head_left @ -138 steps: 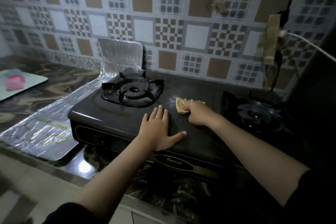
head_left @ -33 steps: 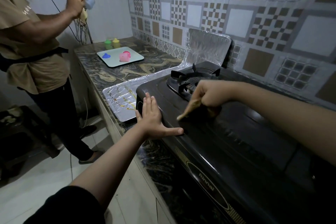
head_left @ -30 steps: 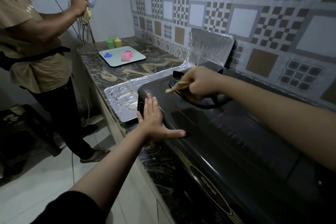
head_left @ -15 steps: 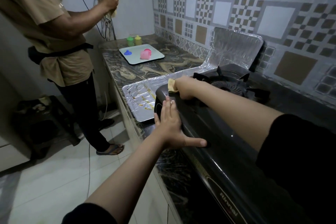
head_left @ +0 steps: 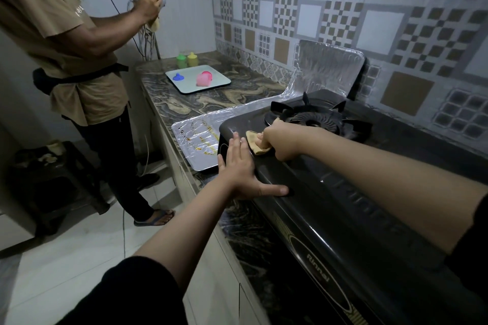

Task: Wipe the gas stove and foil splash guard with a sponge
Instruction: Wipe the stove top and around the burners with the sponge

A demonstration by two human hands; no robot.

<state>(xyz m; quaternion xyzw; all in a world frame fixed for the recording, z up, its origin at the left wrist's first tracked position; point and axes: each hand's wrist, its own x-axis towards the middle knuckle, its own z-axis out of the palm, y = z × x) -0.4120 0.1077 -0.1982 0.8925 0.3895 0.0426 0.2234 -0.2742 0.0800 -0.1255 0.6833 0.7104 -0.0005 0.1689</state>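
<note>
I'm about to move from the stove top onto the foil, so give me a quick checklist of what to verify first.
1. Sponge gripped in right hand: ok.
2. Left hand flat on the gas stove, bracing it: ok.
3. Foil splash guard within reach beside the stove: ok.
4. Foil clean: not ok, brown streaks show on the flat part.
5. Burner off: cannot tell.
6. Stove's front left corner wiped clean: cannot tell, too dark.
</note>
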